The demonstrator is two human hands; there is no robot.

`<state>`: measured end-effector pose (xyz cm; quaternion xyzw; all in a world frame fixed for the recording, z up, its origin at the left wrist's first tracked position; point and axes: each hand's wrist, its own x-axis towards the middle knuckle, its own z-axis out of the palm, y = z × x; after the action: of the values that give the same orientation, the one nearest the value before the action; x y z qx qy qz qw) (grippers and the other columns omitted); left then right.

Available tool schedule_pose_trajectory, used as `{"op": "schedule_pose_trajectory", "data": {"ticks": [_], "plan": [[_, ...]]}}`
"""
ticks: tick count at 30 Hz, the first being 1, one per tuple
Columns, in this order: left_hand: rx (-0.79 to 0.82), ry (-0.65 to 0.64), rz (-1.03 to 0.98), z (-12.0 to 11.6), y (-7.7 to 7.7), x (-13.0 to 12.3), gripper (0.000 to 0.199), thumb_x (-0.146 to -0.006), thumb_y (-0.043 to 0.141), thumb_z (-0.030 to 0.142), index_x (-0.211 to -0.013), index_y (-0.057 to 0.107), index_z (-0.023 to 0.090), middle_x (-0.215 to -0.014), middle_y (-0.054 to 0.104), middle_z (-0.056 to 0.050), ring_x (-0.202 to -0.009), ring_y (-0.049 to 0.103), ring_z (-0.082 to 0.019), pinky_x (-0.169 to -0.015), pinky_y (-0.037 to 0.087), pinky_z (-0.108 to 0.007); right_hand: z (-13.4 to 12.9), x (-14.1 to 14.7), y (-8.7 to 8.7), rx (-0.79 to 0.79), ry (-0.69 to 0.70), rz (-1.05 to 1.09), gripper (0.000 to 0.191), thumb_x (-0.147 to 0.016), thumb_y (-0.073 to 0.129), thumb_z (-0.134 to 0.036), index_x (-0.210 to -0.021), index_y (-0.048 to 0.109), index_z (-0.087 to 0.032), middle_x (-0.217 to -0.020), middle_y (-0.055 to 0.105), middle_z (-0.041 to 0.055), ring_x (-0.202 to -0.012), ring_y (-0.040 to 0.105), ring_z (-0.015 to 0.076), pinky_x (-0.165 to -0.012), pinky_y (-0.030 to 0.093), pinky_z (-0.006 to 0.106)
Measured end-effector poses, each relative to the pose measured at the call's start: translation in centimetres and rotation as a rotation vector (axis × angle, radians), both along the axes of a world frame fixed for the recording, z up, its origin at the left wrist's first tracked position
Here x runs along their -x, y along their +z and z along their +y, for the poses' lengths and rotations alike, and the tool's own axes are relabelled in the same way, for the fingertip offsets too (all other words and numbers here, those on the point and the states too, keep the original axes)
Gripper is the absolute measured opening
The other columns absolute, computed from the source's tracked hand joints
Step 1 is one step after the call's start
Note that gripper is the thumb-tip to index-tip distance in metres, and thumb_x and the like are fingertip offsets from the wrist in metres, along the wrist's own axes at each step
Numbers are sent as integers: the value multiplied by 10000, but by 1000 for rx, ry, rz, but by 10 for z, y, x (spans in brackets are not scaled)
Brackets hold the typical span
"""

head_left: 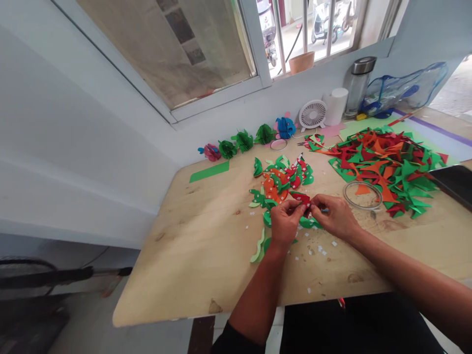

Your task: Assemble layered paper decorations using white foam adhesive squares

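Together, two hands (284,222) (335,215) on red paper (304,198), three green ornaments (227,149) (242,141) (264,133), one fan (312,115)

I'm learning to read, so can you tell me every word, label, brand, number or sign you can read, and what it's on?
None can be read.
Dark patches on the window pane: too blurred to tell if they're print.
White scooter outside: any marks are too small.
Held red paper: no writing shows.

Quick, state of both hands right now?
Left hand: closed, holding a small red paper cutout.
Right hand: at the cutout's edge; whether its grip is closed cannot be told.
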<state>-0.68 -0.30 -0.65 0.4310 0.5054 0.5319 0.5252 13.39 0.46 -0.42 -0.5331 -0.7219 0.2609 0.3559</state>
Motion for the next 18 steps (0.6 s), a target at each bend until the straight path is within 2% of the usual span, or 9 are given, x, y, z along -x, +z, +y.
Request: {"op": "schedule_pose_trajectory", "data": {"ticks": [7, 14, 18], "plan": [[-75, 15, 47, -2, 0, 1, 146, -662, 687, 264, -732, 718, 141, -701, 695, -42, -610, 613, -137, -625, 490, -252, -1, 1, 3, 32, 41, 45, 149, -770, 500, -280, -669, 574, -199, -603, 607, 16, -563, 544, 149, -543, 418, 246], [-163, 3, 212, -6, 9, 0, 101, -697, 651, 237, -670, 695, 150, -660, 668, -24, -595, 589, -128, -604, 471, -235, 1, 1, 2, 53, 5, 42, 152, -744, 493, -257, -618, 552, -194, -551, 568, 1, -527, 514, 139, -515, 381, 245], [-157, -9, 205, -5, 7, 0, 112, -692, 654, 249, -673, 697, 148, -655, 666, -24, -592, 585, -126, -600, 471, -232, 1, 1, 0, 81, -11, 55, 137, -718, 493, -239, -611, 562, -188, -541, 566, -2, -517, 508, 135, -502, 368, 240]]}}
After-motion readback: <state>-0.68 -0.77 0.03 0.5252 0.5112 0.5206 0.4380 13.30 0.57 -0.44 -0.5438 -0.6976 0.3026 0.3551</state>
